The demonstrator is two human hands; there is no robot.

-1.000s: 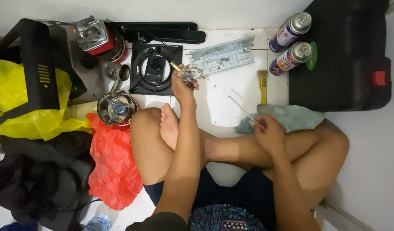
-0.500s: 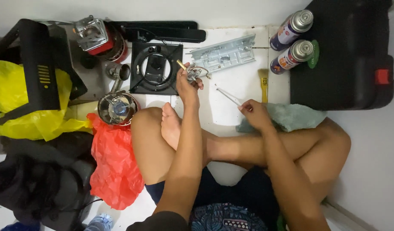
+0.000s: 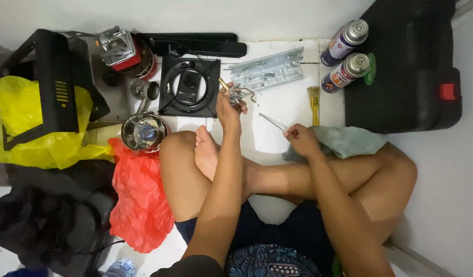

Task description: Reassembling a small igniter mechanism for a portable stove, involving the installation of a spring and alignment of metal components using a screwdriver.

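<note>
Two spray cans (image 3: 344, 54) lie beside a black case (image 3: 406, 66) — a grey metal bracket (image 3: 270, 69) and square black stove frame (image 3: 190, 86) left of them; red plastic bag (image 3: 139, 200) below a yellow one (image 3: 26, 128).

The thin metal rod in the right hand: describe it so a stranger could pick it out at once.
Start at the big black case at the upper right, then drop to the grey-green cloth beside it. The right hand rests at that cloth's left end, its fingers pinching the thin metal rod. It is the only slim silver stick, angled up-left over white floor.
</note>
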